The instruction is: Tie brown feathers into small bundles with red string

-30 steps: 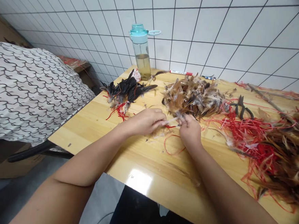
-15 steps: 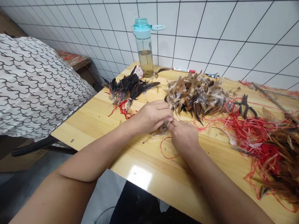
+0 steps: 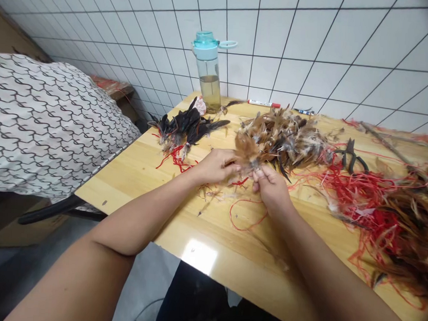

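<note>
A brown feather bunch (image 3: 249, 151) is held upright above the wooden table, its fluffy tips fanned toward the wall. My right hand (image 3: 272, 188) pinches its base between thumb and fingers. My left hand (image 3: 218, 166) is at the left side of the bunch, thumb apart from the fingers; the fingertips are partly hidden by feathers. A loop of thin red string (image 3: 232, 220) lies on the table below my right hand. Just behind the held bunch is a pile of brown and white feathers (image 3: 292, 136).
Black feather bunches (image 3: 187, 127) with red ties lie at left, near a water bottle (image 3: 210, 84). A red marker (image 3: 264, 104) is by the tiled wall. Pliers (image 3: 350, 158), tangled red string (image 3: 358, 195) and more brown feathers (image 3: 418, 223) are at right. A patterned cloth (image 3: 55, 130) hangs left.
My hands were together low over the table, mostly covering the bunch. Now they have drawn apart, and the feathers are raised and fanned out in my right hand.
</note>
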The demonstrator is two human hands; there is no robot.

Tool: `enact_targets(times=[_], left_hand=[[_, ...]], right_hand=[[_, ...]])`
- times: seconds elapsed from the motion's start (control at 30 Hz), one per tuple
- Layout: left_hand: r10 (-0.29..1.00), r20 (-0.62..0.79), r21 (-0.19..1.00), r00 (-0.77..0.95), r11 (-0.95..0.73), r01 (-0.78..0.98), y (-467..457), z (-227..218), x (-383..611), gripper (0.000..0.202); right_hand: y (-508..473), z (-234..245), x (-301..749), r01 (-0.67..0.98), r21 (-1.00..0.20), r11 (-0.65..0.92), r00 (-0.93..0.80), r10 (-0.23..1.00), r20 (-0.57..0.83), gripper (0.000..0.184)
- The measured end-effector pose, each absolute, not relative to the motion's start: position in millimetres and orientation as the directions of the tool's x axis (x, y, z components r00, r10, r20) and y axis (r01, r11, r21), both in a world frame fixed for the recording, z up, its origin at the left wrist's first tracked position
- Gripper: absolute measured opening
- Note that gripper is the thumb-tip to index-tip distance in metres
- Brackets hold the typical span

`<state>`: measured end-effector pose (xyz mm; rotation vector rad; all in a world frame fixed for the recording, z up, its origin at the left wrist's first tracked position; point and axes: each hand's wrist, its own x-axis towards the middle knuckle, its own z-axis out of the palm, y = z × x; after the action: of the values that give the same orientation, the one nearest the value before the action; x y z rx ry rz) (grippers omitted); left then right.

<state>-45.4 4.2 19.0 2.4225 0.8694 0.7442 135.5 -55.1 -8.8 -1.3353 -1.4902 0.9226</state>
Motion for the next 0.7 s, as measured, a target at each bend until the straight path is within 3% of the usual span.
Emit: enact_targets(times=[0.07, 0.17, 0.3, 0.4, 0.47, 0.6, 0.7], left_hand=[[0.637, 0.382, 0.518, 0.670, -0.748, 0.416, -2, 20, -39, 0.022], [0.520, 0.451, 0.416, 0.725, -0.841, 0.345, -16, 22, -30, 0.024], [0.405, 0.505, 0.232, 0.762, -0.914, 0.333, -31, 25, -22, 0.025], [0.369, 0.535, 0.130, 0.760, -0.925, 0.357, -36, 29, -22, 0.024], [0.359, 0.560, 0.076, 0.747, -0.920, 0.385, -35, 34, -25, 0.025], [0.365, 0.574, 0.072, 0.733, -0.914, 0.399, -26, 40, -34, 0.024], [0.436, 0.563, 0.196, 0.702, -0.896, 0.399, -15, 39, -41, 0.021]], right_hand=[[-53, -11, 139, 0.289, -0.955, 0.068, 0.077, 0.993, 0.094, 0.025], [-53, -10, 143, 0.510, -0.855, 0.093, 0.137, 0.973, 0.187, 0.026], [-60, -1, 141, 0.865, -0.494, 0.087, 0.067, 0.956, 0.287, 0.021], [-67, 6, 135, 0.970, -0.221, 0.099, -0.045, 0.970, 0.237, 0.021], [-70, 8, 131, 0.983, -0.101, 0.152, -0.130, 0.970, 0.204, 0.022], [-73, 10, 128, 0.951, -0.009, 0.308, -0.303, 0.940, 0.157, 0.026], [-73, 10, 128, 0.925, -0.053, 0.377, -0.368, 0.920, 0.136, 0.028]])
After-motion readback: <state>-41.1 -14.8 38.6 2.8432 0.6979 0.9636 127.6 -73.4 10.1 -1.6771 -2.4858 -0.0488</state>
